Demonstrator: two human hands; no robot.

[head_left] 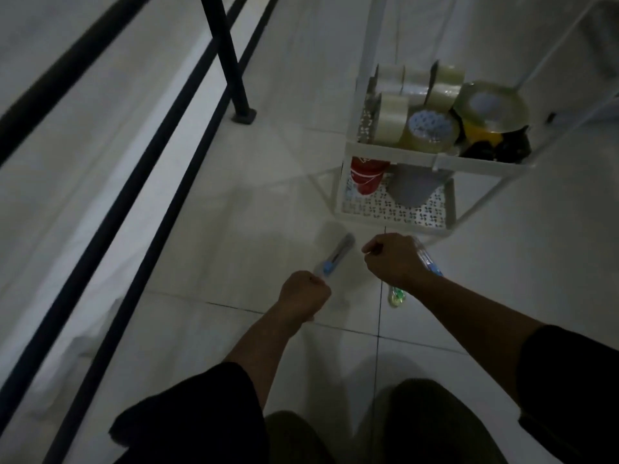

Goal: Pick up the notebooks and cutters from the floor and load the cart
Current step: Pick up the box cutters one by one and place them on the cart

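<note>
My left hand (303,293) is closed around the handle end of a grey cutter with a blue slider (335,256), which points up and right over the white tiles. My right hand (392,259) grips a clear blue cutter (427,261); a greenish cutter end (397,298) sticks out below the fist. The white cart (395,152) stands just beyond both hands. Its upper shelf holds several tape rolls (432,128). The lower shelf (395,212) has a perforated floor with a red packet (366,177) and a grey object on it. No notebooks are in sight.
A black metal frame with a foot (244,115) runs diagonally along the left, over a white sheet. My knees (368,430) fill the bottom edge. White tiled floor lies between me and the cart. The scene is dim.
</note>
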